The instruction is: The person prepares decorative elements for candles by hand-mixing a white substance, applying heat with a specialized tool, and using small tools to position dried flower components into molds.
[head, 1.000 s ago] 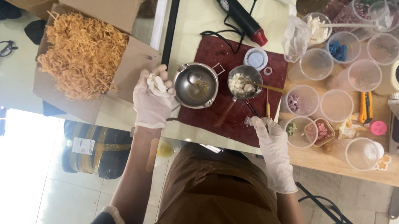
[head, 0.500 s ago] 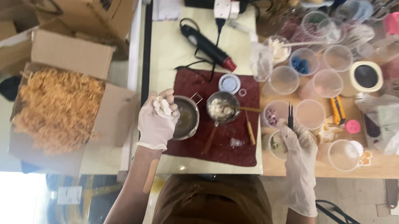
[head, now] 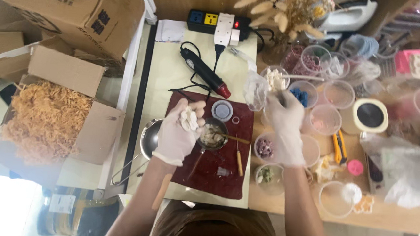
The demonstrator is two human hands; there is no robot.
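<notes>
My gloved left hand (head: pixel 179 133) is cupped palm up over the dark red mat (head: pixel 210 174), holding several small white chunks (head: pixel 189 118). It hovers over a steel pot (head: pixel 149 139) and next to a small metal cup (head: pixel 213 135) with pale pieces inside. My gloved right hand (head: pixel 285 125) reaches across to the clear plastic cups, its fingers closed on a thin handle by the cup of white chunks (head: pixel 273 78). Whether it grips the handle firmly is unclear.
A heat gun (head: pixel 204 73) and power strip (head: pixel 218 20) lie at the back. Many clear cups (head: pixel 324 118) crowd the wooden board on the right, with a yellow cutter (head: pixel 339 146). An open cardboard box of orange shredded filler (head: pixel 44 120) stands at left.
My left hand lifted off the pot, palm up with white chunks. My right hand moved from the near cups up to the cup of white chunks. The view shifted forward.
</notes>
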